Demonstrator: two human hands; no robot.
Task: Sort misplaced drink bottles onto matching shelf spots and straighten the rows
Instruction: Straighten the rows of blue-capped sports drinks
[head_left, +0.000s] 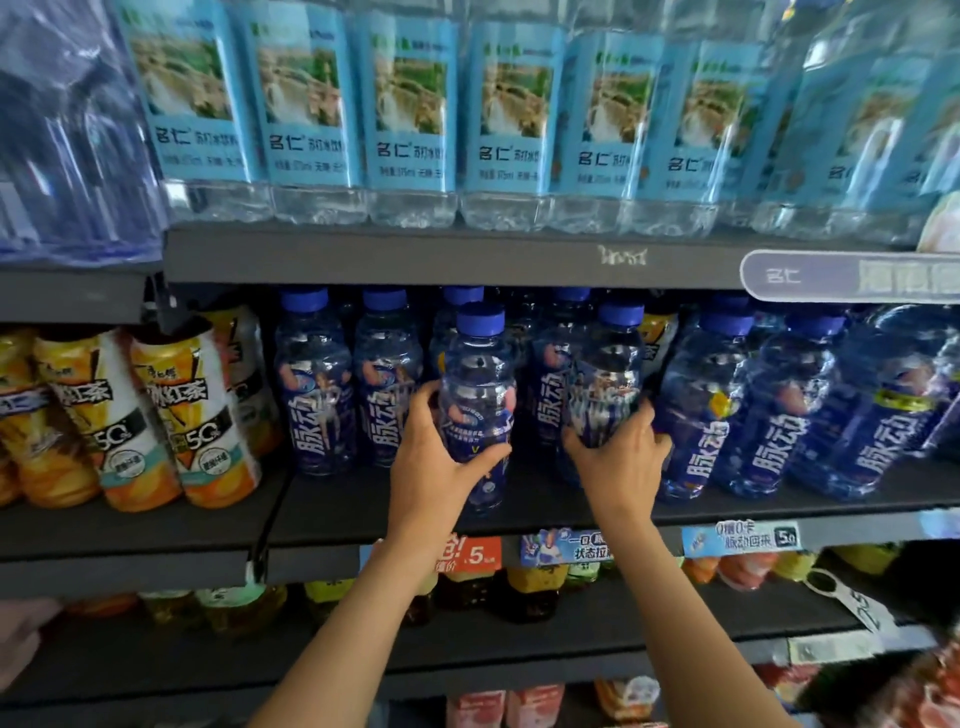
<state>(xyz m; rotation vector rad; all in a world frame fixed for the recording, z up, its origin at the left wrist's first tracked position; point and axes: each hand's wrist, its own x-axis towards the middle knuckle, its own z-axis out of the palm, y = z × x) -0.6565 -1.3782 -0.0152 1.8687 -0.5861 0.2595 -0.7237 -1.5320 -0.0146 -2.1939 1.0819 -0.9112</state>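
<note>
On the middle shelf (519, 506) stands a row of blue-capped bottles with dark blue labels. My left hand (436, 467) grips one of them (478, 384) near the shelf's front, fingers round its lower body. My right hand (621, 462) grips the neighbouring blue bottle (608, 379) the same way. Both bottles stand upright. A bottle with a yellow label (658, 332) peeks out behind the right-hand bottle, among the blue ones.
Orange iced-tea bottles (197, 415) lean at the left of the same level. Light blue water bottles (415, 119) fill the shelf above. More blue bottles (810, 405) continue to the right. Price tags (743, 538) line the shelf edge; assorted drinks sit below.
</note>
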